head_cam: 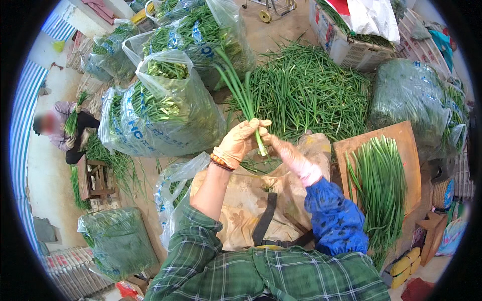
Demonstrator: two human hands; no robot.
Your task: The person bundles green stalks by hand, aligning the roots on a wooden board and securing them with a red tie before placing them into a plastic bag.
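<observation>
My left hand (240,143), in a thin pale glove with beaded bracelets at the wrist, grips a small bunch of long green stalks (241,92), which look like Chinese chives. Their pale cut ends (261,148) point down towards me and the leaves fan out away from me. My right hand (288,152), below a blue sleeve cover, is blurred with motion. Its fingertips are close to the stalks' lower ends; whether they pinch anything I cannot tell. A neat bundle of the same greens (380,184) lies on a brown board (412,161) at my right.
A loose heap of greens (308,90) covers the floor ahead. Stuffed plastic bags (165,131) stand front left, another (408,98) at right. A white crate (350,52) is behind the heap. At far left a person (62,124) sits holding greens beside a wooden stool (94,178).
</observation>
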